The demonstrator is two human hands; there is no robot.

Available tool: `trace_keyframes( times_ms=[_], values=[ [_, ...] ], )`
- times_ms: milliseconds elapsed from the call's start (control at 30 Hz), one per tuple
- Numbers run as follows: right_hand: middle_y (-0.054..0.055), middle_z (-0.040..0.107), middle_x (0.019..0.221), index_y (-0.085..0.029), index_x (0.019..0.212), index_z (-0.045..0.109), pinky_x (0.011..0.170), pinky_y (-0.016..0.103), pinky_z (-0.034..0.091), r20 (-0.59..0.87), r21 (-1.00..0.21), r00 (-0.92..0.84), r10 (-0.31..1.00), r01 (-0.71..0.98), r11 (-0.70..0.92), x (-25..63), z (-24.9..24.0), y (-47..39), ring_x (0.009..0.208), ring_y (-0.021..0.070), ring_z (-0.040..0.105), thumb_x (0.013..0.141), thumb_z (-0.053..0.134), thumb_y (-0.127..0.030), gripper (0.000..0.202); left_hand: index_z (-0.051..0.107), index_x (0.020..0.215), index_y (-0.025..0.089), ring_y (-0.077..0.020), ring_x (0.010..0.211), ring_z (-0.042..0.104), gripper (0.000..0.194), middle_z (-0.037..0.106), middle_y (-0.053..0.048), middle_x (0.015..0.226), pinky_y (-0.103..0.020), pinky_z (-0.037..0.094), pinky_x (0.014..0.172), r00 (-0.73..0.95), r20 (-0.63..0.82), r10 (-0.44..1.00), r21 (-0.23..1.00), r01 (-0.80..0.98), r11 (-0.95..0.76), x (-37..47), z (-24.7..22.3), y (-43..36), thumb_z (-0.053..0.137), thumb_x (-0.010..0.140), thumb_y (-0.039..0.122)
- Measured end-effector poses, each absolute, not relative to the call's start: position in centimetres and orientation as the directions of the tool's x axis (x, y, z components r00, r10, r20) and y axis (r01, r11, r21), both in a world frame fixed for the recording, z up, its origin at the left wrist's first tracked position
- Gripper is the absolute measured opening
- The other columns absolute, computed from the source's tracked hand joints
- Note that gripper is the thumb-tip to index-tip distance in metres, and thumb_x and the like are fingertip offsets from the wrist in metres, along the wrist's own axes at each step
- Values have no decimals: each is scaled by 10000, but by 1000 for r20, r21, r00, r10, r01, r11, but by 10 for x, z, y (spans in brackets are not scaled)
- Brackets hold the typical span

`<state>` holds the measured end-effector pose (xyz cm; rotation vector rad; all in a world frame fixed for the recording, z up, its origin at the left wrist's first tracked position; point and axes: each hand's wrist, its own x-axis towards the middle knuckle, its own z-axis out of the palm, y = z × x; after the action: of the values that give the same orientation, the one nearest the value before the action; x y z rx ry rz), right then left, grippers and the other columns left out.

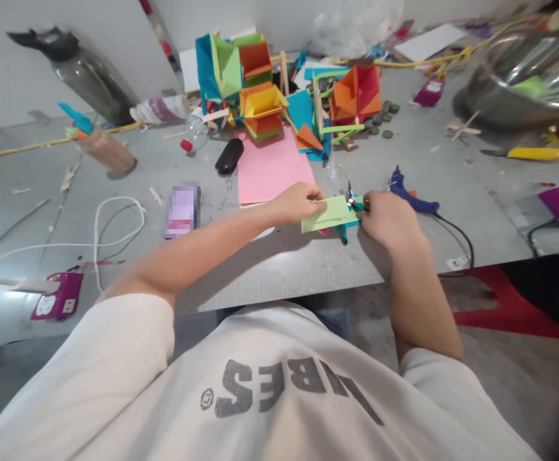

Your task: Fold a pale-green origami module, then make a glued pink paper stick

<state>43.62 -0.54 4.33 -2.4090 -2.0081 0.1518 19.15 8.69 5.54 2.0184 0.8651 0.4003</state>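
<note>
A piece of light green paper (324, 216) is pinched between the thumb and fingers of my left hand (301, 202), just above the table's front part. To its right, my right hand (392, 221) is closed, its fingertips turned left beside the paper's right end; what exactly they hold is unclear. Between my hands shows a small tool with a silver pivot and a pointed dark tip (350, 194); whether it is pliers or scissors I cannot tell. Teal pieces (351, 218) peek out under the paper. A blue glue gun (413, 195) lies beyond my right hand.
Pink paper (274, 169) lies behind my left hand. Folded coloured paper boxes (262, 109) stand at the back, with an orange one (356, 96) to their right. A phone (183, 210), a black case (230, 157), a yellow cutter (536, 153) and a metal bowl (495, 83) are around.
</note>
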Motion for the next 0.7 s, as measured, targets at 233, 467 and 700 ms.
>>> trace_keyframes(
  times_ms=[233, 467, 700],
  values=[
    [343, 819, 1238, -39, 1301, 743, 870, 467, 547, -45, -47, 204, 978, 977, -207, 425, 46, -7, 1148, 480, 819, 993, 571, -89, 356, 810, 1077, 153, -239, 1000, 749, 155, 837, -101, 1094, -363, 548, 943, 760, -177, 625, 585, 592, -555, 246, 49, 113, 783, 941, 222],
    [245, 834, 1116, -152, 1342, 692, 905, 495, 586, 68, -345, 349, 934, 887, -307, 446, 27, -3, 1038, 420, 811, 1049, 556, -233, 333, 765, 1331, 106, -262, 1037, 780, 397, 850, -153, 1197, -345, 560, 895, 739, -208, 641, 497, 644, -582, 256, 45, 117, 811, 957, 235],
    [277, 809, 1234, -142, 1336, 671, 1047, 531, 560, 86, -539, 437, 895, 777, -327, 464, 20, 0, 1178, 417, 754, 1038, 517, -277, 362, 809, 1318, 183, -326, 1261, 771, 338, 835, -157, 1341, -391, 564, 1057, 730, -168, 662, 405, 664, -629, 272, 40, 113, 775, 1006, 309]
  ],
)
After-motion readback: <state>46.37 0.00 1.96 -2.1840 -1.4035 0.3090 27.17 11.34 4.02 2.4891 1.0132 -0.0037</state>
